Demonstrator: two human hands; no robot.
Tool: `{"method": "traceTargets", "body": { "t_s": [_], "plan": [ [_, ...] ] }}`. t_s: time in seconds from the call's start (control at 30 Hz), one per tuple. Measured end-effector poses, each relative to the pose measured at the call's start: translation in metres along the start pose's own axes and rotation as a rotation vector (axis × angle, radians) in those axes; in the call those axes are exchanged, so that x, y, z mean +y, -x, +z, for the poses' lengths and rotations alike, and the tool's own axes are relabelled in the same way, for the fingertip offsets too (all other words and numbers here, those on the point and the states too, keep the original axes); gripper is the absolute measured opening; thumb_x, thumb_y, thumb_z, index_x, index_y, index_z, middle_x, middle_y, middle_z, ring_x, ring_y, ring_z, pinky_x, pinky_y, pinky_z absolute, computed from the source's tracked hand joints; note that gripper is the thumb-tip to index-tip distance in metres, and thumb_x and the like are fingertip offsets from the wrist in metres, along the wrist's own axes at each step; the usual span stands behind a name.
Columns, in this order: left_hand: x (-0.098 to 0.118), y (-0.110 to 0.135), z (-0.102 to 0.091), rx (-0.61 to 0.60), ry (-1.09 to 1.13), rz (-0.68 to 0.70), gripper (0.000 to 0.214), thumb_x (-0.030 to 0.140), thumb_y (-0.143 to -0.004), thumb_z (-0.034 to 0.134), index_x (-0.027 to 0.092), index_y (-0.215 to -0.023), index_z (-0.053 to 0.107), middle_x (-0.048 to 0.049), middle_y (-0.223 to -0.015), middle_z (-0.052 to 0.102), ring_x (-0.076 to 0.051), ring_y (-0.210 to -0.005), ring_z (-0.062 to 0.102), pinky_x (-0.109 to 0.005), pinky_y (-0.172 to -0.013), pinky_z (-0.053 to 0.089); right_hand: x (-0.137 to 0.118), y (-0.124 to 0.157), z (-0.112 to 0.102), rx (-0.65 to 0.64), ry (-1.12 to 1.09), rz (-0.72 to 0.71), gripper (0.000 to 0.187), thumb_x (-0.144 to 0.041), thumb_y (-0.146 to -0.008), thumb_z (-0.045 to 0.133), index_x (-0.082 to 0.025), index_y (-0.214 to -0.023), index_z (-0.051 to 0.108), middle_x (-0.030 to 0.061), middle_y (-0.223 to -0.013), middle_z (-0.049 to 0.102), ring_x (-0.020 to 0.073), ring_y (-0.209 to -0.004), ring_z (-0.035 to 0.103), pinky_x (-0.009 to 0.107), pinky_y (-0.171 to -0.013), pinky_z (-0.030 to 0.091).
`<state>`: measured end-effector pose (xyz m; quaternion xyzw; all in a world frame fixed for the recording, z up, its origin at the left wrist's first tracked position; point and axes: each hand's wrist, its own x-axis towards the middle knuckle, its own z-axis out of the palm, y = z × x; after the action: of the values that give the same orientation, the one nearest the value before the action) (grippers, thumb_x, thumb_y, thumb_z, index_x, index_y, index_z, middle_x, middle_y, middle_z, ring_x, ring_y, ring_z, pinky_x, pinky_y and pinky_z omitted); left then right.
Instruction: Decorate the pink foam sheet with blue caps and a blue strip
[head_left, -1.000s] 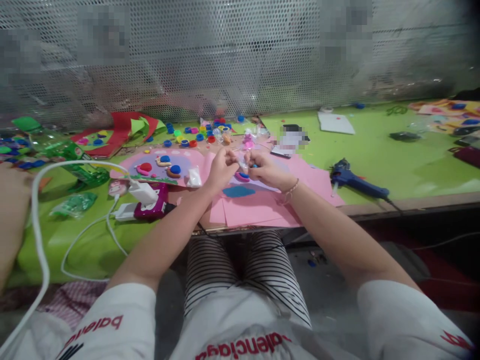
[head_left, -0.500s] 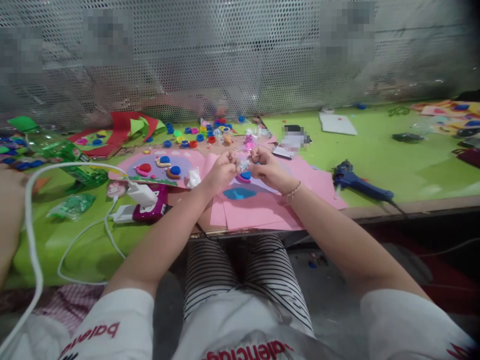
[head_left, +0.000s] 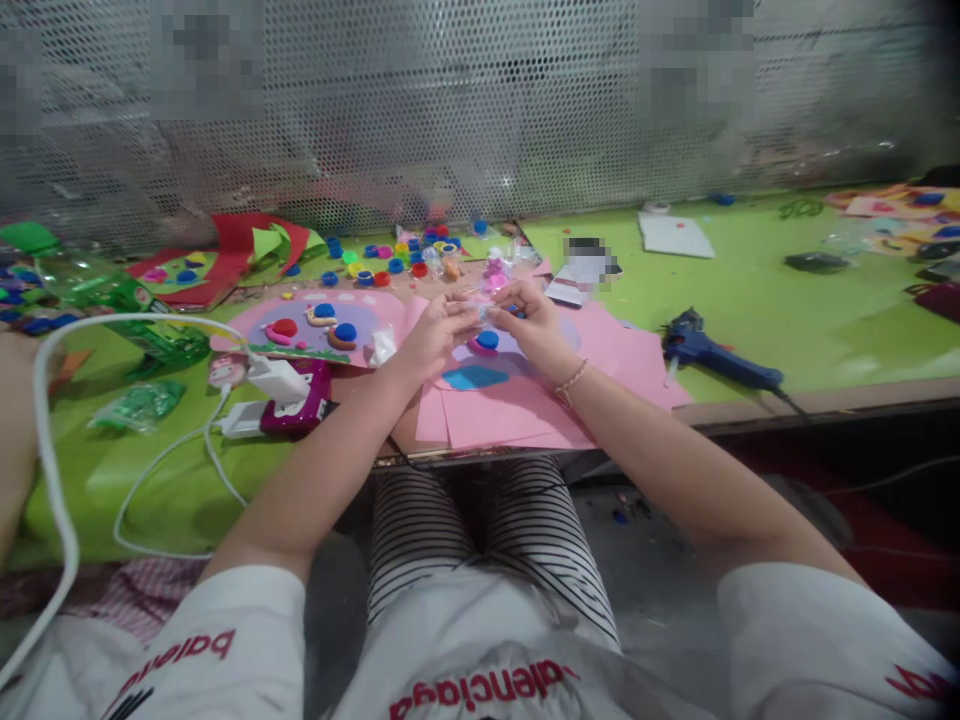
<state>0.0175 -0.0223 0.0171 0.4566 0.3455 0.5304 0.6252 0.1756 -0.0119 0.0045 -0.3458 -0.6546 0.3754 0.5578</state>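
Note:
My left hand (head_left: 441, 335) and my right hand (head_left: 531, 325) meet over pink paper, fingers pinched on a small clear plastic packet (head_left: 482, 313). What is inside the packet is too small to make out. Just below them, a blue bottle cap (head_left: 487, 340) with a pink clay strip sits on a purple patch. A blue cutout (head_left: 475, 377) lies nearer me on the pink sheets (head_left: 517, 425). To the left is a pink card (head_left: 251, 320) bearing caps with clay strips. Beside my left wrist is a crumpled white piece (head_left: 382, 346).
Loose bottle caps (head_left: 382, 265) are scattered behind. A blue glue gun (head_left: 720, 362) lies right, its cord over the edge. A purple power strip (head_left: 300, 405), white cables (head_left: 54, 460) and a green bottle (head_left: 135, 310) stand left. Another person's arm (head_left: 15, 440) enters at far left.
My hands have drawn slightly closer together around the clear packet, and the right fingers have turned in toward it. The whole view has shifted slightly; the items on the table stay in place.

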Motion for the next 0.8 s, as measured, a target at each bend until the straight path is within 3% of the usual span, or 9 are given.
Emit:
{"method": "traceTargets", "body": {
  "t_s": [0.17, 0.33, 0.53, 0.67, 0.8],
  "plan": [
    [-0.010, -0.003, 0.003, 0.163, -0.142, 0.074, 0.030, 0.003, -0.081, 0.060, 0.022, -0.089, 0.039, 0.0062, -0.070, 0.060, -0.009, -0.061, 0.062, -0.027, -0.071, 0.052, 0.004, -0.003, 0.006, 0.098, 0.082, 0.000, 0.011, -0.021, -0.073, 0.066, -0.020, -0.072, 0.055, -0.0006, -0.074, 0.056, 0.0136, -0.070, 0.052, 0.029, -0.067, 0.042],
    [-0.010, -0.003, 0.004, 0.214, -0.158, 0.048, 0.028, 0.004, -0.083, 0.060, 0.022, -0.090, 0.039, 0.0041, -0.073, 0.061, -0.011, -0.065, 0.064, -0.028, -0.071, 0.053, 0.002, -0.001, 0.007, 0.073, -0.031, 0.136, 0.013, -0.026, -0.072, 0.067, -0.019, -0.075, 0.057, -0.0031, -0.066, 0.051, 0.0094, -0.056, 0.041, 0.025, -0.052, 0.031],
    [-0.006, -0.001, 0.005, 0.218, -0.093, 0.036, 0.023, 0.005, -0.084, 0.057, 0.021, -0.088, 0.041, 0.0031, -0.075, 0.057, -0.010, -0.063, 0.061, -0.028, -0.071, 0.052, -0.005, -0.001, 0.000, -0.190, -0.432, 0.323, 0.030, -0.035, -0.069, 0.074, -0.022, -0.083, 0.051, -0.0120, -0.051, 0.028, 0.0058, -0.042, 0.016, 0.023, -0.041, 0.013],
    [-0.005, 0.000, 0.006, 0.171, 0.021, 0.062, 0.023, 0.004, -0.083, 0.057, 0.021, -0.086, 0.041, 0.0033, -0.075, 0.057, -0.009, -0.064, 0.060, -0.026, -0.069, 0.050, -0.008, -0.002, -0.005, -0.350, -0.584, 0.383, 0.028, -0.026, -0.071, 0.071, -0.022, -0.089, 0.050, -0.0128, -0.050, 0.028, 0.0051, -0.040, 0.012, 0.021, -0.039, 0.009],
    [-0.003, 0.002, 0.009, 0.156, 0.166, 0.092, 0.030, 0.002, -0.080, 0.060, 0.021, -0.081, 0.038, 0.0061, -0.070, 0.054, -0.008, -0.064, 0.058, -0.024, -0.072, 0.048, -0.006, -0.004, -0.006, -0.416, -0.653, 0.401, 0.022, -0.016, -0.075, 0.061, -0.022, -0.091, 0.049, -0.0128, -0.048, 0.030, 0.0054, -0.038, 0.014, 0.019, -0.037, 0.011]
  ]
}}
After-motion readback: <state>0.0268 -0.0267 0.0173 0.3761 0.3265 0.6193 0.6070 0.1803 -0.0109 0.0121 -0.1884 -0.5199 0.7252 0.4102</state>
